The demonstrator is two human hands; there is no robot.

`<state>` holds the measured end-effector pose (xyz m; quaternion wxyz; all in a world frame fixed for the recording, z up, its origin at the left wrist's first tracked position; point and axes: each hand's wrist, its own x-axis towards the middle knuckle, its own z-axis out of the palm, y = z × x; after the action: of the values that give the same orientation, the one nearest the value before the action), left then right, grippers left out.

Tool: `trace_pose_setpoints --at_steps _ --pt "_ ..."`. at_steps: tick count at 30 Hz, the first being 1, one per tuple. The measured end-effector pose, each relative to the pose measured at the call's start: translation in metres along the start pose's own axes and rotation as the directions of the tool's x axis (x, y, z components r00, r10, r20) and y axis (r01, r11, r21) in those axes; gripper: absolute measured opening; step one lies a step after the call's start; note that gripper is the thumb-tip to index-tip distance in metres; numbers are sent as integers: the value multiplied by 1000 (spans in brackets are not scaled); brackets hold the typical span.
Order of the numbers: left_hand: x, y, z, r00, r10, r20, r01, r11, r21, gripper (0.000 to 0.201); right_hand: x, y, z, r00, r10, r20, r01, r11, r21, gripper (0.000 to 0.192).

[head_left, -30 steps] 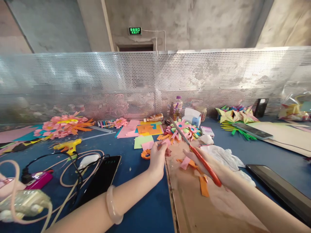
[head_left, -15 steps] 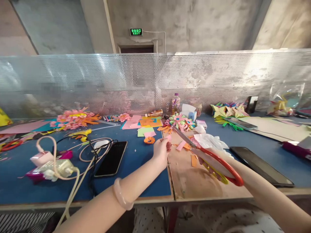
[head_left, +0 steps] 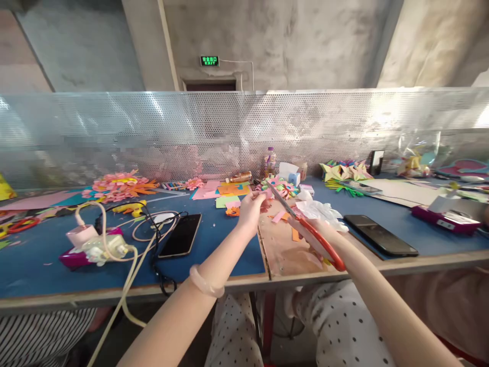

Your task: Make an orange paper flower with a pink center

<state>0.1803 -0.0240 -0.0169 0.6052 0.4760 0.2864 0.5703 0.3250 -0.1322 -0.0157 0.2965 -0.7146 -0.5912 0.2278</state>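
Note:
My left hand (head_left: 250,211) is closed, its fingertips pinching a small piece of pink paper (head_left: 269,194). My right hand (head_left: 318,233) is wrapped round the handles of a pair of scissors (head_left: 324,243) with red and yellow grips. The scissors' blades point up and left, and their tips lie right beside the pink paper; whether they touch it I cannot tell. Behind the blades sits a cluster of colourful paper flowers (head_left: 281,186). Loose pink and orange paper scraps (head_left: 279,216) lie under the scissors. An orange paper curl (head_left: 232,211) rests left of my left hand.
A phone (head_left: 180,234) lies left, beside tangled cables and a power strip (head_left: 74,259). Another phone (head_left: 378,234) lies right, next to crumpled white tissue (head_left: 321,211). Pink paper flowers (head_left: 116,186), coloured sheets (head_left: 229,189) and a bottle (head_left: 270,162) stand farther back, before a perforated metal screen (head_left: 160,127).
My view has shifted, bringing more of the table's front edge and my lap into sight. The scissors' handles look closer together. My left hand still pinches the pink paper.

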Motion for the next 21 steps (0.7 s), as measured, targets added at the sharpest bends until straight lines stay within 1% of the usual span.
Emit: trace_pose_setpoints --at_steps 2,4,9,11,17,21 --pt "6 4 -6 999 31 43 -31 999 -11 7 -3 -2 0 999 -36 -9 36 999 -2 54" --pt "11 8 -11 993 47 108 -45 999 -26 12 -4 -3 -1 997 -67 -27 67 998 -15 53" --pt "18 16 -19 971 44 236 -37 999 -35 19 2 -1 2 988 -138 -70 132 988 -75 50" --pt "18 17 -20 965 44 260 -38 999 -28 18 6 3 5 984 -161 -81 155 985 -78 50" --pt "17 16 -21 961 34 275 -32 999 -12 11 7 14 4 978 -194 -72 193 981 -28 55" --pt "14 16 -18 948 18 317 -17 1000 -5 12 5 20 1 972 -228 -62 228 974 -1 52"
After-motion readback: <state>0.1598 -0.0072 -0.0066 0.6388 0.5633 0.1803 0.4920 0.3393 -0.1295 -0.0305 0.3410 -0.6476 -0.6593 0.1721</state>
